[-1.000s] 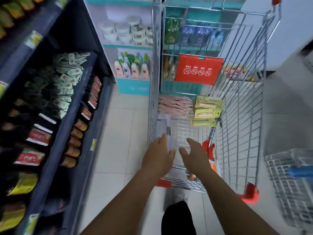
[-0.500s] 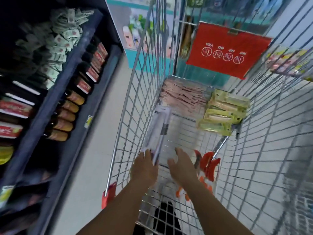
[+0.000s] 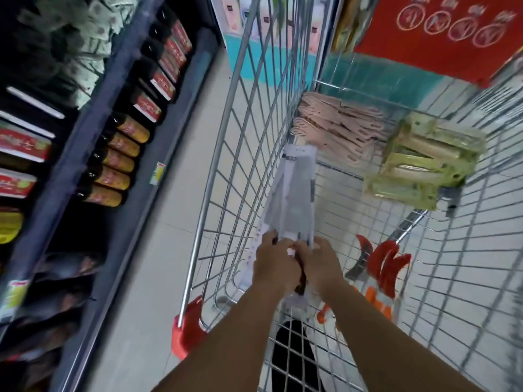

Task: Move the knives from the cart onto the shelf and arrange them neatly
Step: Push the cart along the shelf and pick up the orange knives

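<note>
Both my hands reach down into the wire cart [image 3: 226,171]. My left hand [image 3: 273,263] and my right hand [image 3: 318,263] grip the near end of a stack of packaged knives [image 3: 294,199] in clear and white blister packs, dark handles between my palms. The packs lie along the cart's left wall, pointing away from me. Further in lie pink packaged knives [image 3: 336,128] and green packaged knives [image 3: 424,159]. Red and orange handled tools [image 3: 382,264] lie to the right of my right hand.
A dark shelf unit [image 3: 93,154] runs along the left, holding bottles [image 3: 116,159] and sachets. A red sign [image 3: 441,35] hangs on the cart's far end. A red bumper [image 3: 188,332] caps the cart's near left corner. Pale floor tiles lie between shelf and cart.
My head has moved closer over the cart. Both hands went from hovering open above the clear knife packs to closing together around their near end.
</note>
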The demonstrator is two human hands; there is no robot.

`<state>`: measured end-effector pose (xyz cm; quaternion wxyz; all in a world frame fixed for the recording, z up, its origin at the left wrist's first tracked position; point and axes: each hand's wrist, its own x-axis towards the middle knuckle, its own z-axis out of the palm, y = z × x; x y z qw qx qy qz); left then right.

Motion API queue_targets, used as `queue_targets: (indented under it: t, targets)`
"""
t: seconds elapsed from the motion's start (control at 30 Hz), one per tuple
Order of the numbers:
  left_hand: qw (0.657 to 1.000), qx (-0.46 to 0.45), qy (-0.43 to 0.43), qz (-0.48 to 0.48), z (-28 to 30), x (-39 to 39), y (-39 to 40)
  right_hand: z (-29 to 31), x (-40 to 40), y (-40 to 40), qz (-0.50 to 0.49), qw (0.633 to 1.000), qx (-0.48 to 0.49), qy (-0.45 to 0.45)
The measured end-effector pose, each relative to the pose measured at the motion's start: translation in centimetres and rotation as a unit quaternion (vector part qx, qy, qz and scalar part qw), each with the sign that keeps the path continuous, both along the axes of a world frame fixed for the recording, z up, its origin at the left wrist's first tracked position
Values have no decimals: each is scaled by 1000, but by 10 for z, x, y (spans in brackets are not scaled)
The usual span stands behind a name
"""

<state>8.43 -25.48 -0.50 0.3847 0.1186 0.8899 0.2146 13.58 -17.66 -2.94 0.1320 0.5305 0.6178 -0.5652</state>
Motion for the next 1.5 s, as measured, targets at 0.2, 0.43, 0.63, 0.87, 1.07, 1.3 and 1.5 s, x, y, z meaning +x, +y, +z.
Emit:
queue_targets:
  t: [0.2,0.43,0.63,0.87,1.07,1.3,1.5]
  targets:
    - [996,-66,59,6,-14,-14,-6,-9,13,15,-26,995,97,7]
    - [969,-193,59,-141,-32,-10,-6,-9,31,24,-22,980,184,71]
    - [980,-155,84,-89,-35,-6,4,-19,32,25,39,991,126,23]
    - [978,-194,28,-64,-33,-7,5,-11,44,27,18,989,139,45]
    - [980,-182,39,-75,-29,-4,6,-2,47,24,28,989,137,35]
    - [988,-112,98,-30,-1,-6,12,17,42,17,9,986,157,59]
    - [991,-4,125,-37,54,-6,6,64,42,13,-13,976,198,86]
